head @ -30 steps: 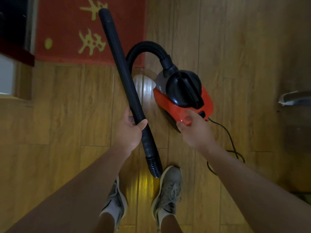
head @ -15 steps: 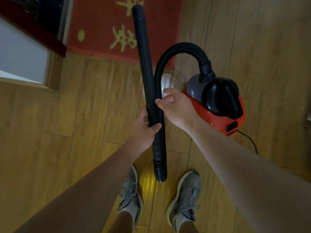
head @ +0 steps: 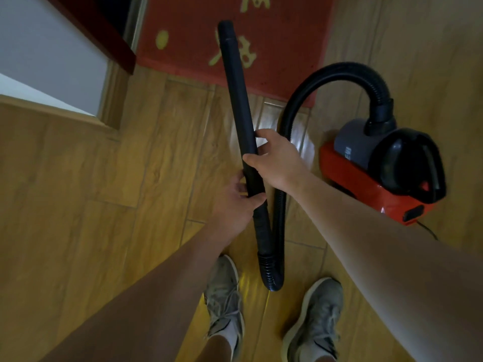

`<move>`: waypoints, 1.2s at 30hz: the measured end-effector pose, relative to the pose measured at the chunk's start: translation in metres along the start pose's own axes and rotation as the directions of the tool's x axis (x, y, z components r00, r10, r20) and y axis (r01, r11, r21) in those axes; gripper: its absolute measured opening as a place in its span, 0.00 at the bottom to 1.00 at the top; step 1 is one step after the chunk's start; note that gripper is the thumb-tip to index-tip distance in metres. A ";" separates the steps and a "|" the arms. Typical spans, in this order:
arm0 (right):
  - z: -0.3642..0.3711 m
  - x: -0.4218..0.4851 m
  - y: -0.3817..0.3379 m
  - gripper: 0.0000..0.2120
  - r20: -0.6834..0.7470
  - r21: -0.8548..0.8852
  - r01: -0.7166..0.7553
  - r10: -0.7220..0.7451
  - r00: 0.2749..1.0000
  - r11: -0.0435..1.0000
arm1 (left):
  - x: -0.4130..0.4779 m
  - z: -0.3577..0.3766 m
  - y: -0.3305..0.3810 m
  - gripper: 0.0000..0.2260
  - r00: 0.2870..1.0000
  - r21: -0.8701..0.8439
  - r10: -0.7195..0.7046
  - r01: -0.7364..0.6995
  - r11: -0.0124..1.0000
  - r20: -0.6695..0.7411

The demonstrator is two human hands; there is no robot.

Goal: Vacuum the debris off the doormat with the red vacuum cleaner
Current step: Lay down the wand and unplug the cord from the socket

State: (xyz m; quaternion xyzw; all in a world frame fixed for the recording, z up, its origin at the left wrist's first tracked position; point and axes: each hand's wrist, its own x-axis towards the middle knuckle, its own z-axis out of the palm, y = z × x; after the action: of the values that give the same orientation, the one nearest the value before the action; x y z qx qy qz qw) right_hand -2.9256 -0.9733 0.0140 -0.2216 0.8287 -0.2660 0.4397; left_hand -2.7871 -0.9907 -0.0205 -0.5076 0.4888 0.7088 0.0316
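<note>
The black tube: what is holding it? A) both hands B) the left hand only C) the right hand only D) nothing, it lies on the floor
A: the left hand and the right hand both grip the tube, the right farther up it.
</note>
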 end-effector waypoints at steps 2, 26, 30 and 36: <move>0.010 0.008 -0.002 0.26 -0.006 -0.016 0.002 -0.002 1.000 1.000 | 0.004 -0.006 -0.005 0.24 0.998 -0.063 -0.035 0.032 0.998 -0.045; 0.136 0.123 0.070 0.20 0.102 -0.099 0.028 -0.018 0.995 0.995 | 0.104 -0.051 -0.092 0.13 0.955 0.168 -0.143 0.191 0.967 -0.260; 0.141 0.126 0.064 0.23 0.093 -0.086 0.004 0.004 0.996 0.996 | 0.106 -0.058 -0.095 0.15 0.959 0.186 -0.115 0.166 0.968 -0.260; 0.134 0.124 0.051 0.28 0.102 -0.082 0.010 -0.002 0.995 0.997 | 0.104 -0.058 -0.088 0.25 0.959 0.122 -0.090 0.126 0.985 -0.269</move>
State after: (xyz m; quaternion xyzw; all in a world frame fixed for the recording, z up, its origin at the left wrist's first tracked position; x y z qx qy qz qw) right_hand -2.8826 -1.0424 -0.1577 -0.2551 0.8148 -0.2215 0.4711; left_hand -2.7499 -1.0341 -0.1570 -0.6195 0.5079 0.5972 0.0403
